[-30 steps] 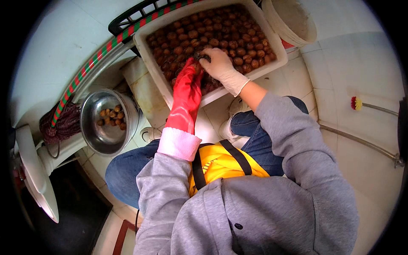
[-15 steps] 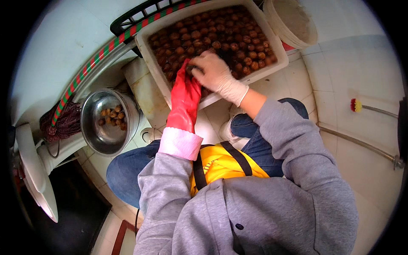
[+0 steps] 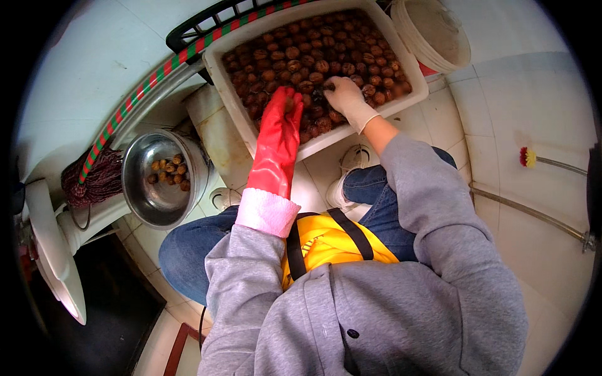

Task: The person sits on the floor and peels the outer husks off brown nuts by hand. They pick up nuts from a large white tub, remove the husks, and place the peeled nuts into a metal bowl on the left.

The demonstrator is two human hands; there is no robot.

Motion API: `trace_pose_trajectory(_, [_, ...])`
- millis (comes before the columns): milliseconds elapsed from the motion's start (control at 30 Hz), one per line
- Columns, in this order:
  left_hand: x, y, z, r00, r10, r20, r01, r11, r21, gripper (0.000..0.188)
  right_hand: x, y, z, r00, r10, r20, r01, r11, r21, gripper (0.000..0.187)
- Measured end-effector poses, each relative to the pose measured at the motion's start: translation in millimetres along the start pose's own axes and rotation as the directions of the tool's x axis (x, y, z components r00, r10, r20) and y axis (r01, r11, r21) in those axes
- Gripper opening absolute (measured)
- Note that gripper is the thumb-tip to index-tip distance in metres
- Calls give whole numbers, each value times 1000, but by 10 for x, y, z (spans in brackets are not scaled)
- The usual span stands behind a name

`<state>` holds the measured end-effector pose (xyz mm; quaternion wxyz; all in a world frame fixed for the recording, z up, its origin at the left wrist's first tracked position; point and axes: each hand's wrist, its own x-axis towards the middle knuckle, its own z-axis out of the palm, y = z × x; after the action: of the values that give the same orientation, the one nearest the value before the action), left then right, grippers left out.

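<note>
1. Occupying the head view's upper centre, a white rectangular plastic tub point(image 3: 411, 102) contains many brown, round, wrinkled nuts point(image 3: 313, 55) in dark liquid.
2. Left hand point(image 3: 279, 122), in a long red rubber glove, is over the tub, fingers curled around one brown, round nut point(image 3: 289, 105).
3. Right hand point(image 3: 345, 98), in a thin whitish glove, is near it, fingers bent down among the nuts; whether it grips anything cannot be told.
4. Round silver metal bowl point(image 3: 143, 191), left of the tub, contains several lighter-brown nuts point(image 3: 170, 169).

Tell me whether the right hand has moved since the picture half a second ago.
Yes: judged against the white tub, the right hand has moved rightward, away from the red-gloved left hand.
</note>
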<state>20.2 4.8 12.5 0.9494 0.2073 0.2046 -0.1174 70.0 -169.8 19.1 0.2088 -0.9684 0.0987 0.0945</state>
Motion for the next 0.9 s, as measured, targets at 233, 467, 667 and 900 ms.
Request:
trace_pose_trajectory(233, [39,-296,-150,958,259,125,-284,779,559,49,-310,-529,-255,783,-616,-82,618,760,201,25])
trace_pose_trajectory(467, [-28,-331,-15,907,364,214,-393,546,740,42,-101,-188,-130,896,-435,-85,426,899,-106,21])
trace_pose_trajectory(667, [-201,-109,196,994,108,7,-97,859,502,48,-90,-55,-142,985,-126,-120,86,952,-292,34])
trace_pose_trajectory(900, [-132,-187,96,988,142,66,-155,840,520,53,-52,-97,-84,949,-299,-102,316,906,280,28])
